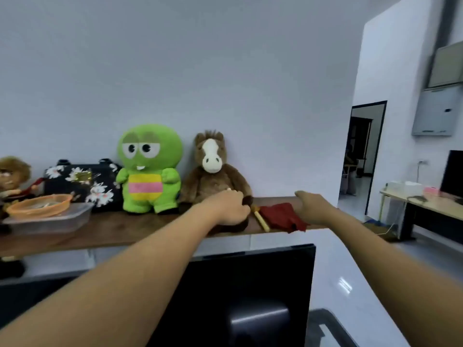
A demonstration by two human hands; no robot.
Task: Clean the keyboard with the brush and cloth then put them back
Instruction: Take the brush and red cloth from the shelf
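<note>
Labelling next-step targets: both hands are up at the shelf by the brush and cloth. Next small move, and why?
Probably close the left hand on the brush and lift it: its handle lies on the shelf right beside that hand's fingers, next to the red cloth, which the right hand meets. Whether either grip is closed is hidden.

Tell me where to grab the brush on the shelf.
Take the brush by its bare wooden handle, from above and the front: it lies flat on the shelf, the handle end pointing at the front edge, the cloth close on its right.
</note>
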